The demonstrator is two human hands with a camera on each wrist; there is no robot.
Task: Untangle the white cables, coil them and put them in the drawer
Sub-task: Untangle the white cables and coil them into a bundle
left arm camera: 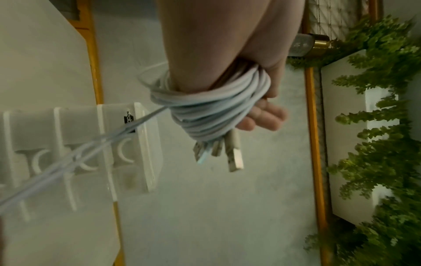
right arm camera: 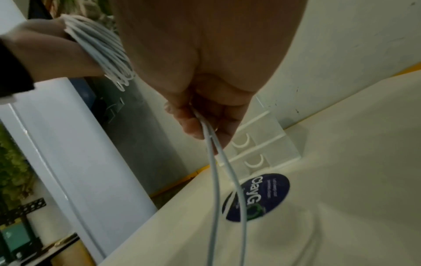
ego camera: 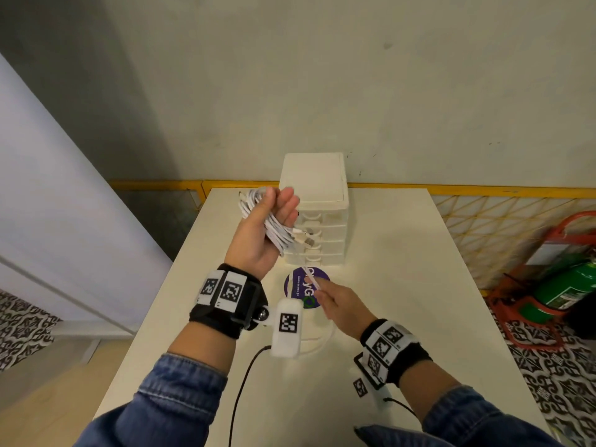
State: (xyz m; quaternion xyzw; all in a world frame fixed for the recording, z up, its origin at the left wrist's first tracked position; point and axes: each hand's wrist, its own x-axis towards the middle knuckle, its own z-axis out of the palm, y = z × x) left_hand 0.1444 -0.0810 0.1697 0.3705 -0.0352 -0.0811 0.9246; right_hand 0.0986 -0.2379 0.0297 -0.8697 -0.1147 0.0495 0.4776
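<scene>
White cables are wound in a coil (ego camera: 277,233) around the palm of my raised left hand (ego camera: 280,201), whose fingers stand straight. Several USB plugs (left arm camera: 234,156) stick out of the coil (left arm camera: 216,111) at the palm. Two strands (right arm camera: 214,180) run taut from the coil down to my right hand (ego camera: 335,301), which pinches them between thumb and fingers (right arm camera: 193,126) low over the table. More loose cable (ego camera: 319,343) loops on the table under my wrists. The white drawer unit (ego camera: 314,185) stands right behind my left hand, its drawers closed.
The white table (ego camera: 403,285) carries a round purple sticker (ego camera: 303,287) in front of the drawer unit. A wall lies behind the table. A green fire extinguisher (ego camera: 564,285) in a red stand sits on the floor at the right.
</scene>
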